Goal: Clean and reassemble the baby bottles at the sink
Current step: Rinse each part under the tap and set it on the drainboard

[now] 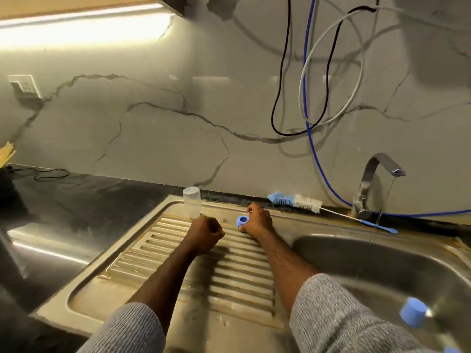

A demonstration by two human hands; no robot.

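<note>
A clear, empty baby bottle body [192, 202] stands upside down at the far edge of the ribbed steel drainboard [142, 253]. My left hand [205, 229] hovers just in front of it, fingers curled into a fist with nothing in them. My right hand [257, 220] grips a small blue bottle collar ring [242, 221] at the drainboard's back. A blue and white bottle brush [298, 200] lies along the back ledge. Another bottle with a blue cap [414, 312] lies in the sink basin [356, 253] at the lower right.
A steel tap [374, 174] stands behind the basin with a thin stream of water running. Blue, black and grey cables [309, 123] hang down the marble wall. Dark countertop [76, 197] extends left, with a thin black cord on it.
</note>
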